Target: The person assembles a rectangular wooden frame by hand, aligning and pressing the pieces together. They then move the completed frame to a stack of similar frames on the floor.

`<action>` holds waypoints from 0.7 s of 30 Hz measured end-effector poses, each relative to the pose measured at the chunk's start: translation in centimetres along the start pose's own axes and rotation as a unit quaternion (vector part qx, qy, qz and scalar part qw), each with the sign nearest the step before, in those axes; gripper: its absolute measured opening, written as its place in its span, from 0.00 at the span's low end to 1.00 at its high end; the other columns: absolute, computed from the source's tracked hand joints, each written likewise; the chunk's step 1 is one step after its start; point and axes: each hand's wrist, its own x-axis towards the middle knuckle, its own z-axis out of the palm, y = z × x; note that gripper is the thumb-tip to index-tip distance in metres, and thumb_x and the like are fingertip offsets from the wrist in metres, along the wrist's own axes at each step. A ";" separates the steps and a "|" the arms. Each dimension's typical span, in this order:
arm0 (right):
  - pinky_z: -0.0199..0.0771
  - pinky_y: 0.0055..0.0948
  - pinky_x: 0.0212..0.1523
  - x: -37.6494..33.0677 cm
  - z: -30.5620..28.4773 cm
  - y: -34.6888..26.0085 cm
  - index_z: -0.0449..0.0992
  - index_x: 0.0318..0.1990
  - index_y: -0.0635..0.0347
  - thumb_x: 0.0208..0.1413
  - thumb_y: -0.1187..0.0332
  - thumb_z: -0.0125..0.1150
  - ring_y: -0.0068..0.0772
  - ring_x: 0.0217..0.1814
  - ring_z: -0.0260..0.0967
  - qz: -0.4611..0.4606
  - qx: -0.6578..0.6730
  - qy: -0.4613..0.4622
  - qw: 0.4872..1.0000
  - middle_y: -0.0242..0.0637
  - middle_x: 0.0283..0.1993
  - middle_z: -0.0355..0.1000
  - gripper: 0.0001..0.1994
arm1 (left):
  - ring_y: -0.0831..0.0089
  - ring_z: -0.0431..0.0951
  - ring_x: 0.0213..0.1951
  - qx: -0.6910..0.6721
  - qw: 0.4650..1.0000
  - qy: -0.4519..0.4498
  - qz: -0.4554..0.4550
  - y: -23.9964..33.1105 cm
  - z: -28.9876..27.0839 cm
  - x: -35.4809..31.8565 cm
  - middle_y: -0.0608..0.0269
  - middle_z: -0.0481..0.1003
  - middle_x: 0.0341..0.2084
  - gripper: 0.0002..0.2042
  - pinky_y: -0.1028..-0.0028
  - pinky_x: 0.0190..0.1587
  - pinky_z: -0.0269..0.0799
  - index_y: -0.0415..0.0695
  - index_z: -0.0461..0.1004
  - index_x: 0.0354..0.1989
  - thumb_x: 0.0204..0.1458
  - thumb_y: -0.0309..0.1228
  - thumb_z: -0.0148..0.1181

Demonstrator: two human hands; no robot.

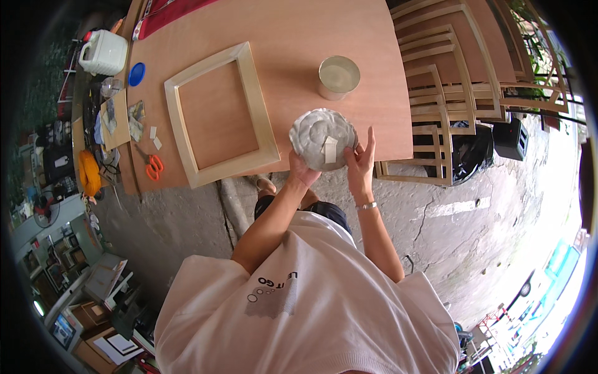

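Between my hands is a round grey dish point(311, 135) with a wavy rim and a lumpy surface, held over the table's near edge. A few small cream-coloured pieces point(331, 153) lie on it. My left hand point(301, 169) grips the dish at its lower left edge, its fingers partly hidden underneath. On the opposite edge my right hand point(360, 163) holds the rim near the thumb, with one finger stretched upward. Just beyond the dish stands an open round container point(339, 78) of pale liquid. To the left, a pale wooden frame point(268, 128) lies flat.
On the wooden table point(299, 31) lie orange-handled scissors point(152, 166), a blue lid point(137, 74) and small white pieces point(153, 133). A white jug point(104, 52) stands at the far left. Several wooden frames point(443, 118) lean beside the table's right edge.
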 end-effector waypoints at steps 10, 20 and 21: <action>0.69 0.42 0.51 -4.0 3.1 -12.9 0.68 0.66 0.45 0.56 0.49 0.62 0.45 0.51 0.64 -0.347 -0.497 -0.192 0.772 0.44 0.55 0.64 0.30 | 0.53 0.66 0.63 -0.099 0.982 -0.154 -0.054 3.4 7.8 -11.9 0.52 0.66 0.62 0.31 0.48 0.67 0.61 0.48 0.62 0.65 0.63 0.57 0.40; 0.65 0.47 0.59 -11.0 11.6 -12.7 0.82 0.42 0.48 0.49 0.40 0.62 0.46 0.59 0.62 -0.425 -0.497 -0.455 0.604 0.41 0.62 0.62 0.23 | 0.64 0.71 0.37 -0.146 0.936 -0.274 0.164 6.2 2.4 -20.7 0.62 0.69 0.28 0.19 0.60 0.44 0.69 0.44 0.71 0.42 0.63 0.49 0.45; 0.66 0.46 0.58 -12.6 12.4 -12.6 0.82 0.42 0.48 0.48 0.41 0.63 0.46 0.59 0.62 -0.419 -0.482 -0.479 0.602 0.40 0.61 0.62 0.23 | 0.67 0.70 0.33 -0.151 0.927 -0.294 0.179 6.4 1.8 -22.6 0.65 0.67 0.23 0.18 0.63 0.40 0.68 0.44 0.70 0.38 0.63 0.48 0.46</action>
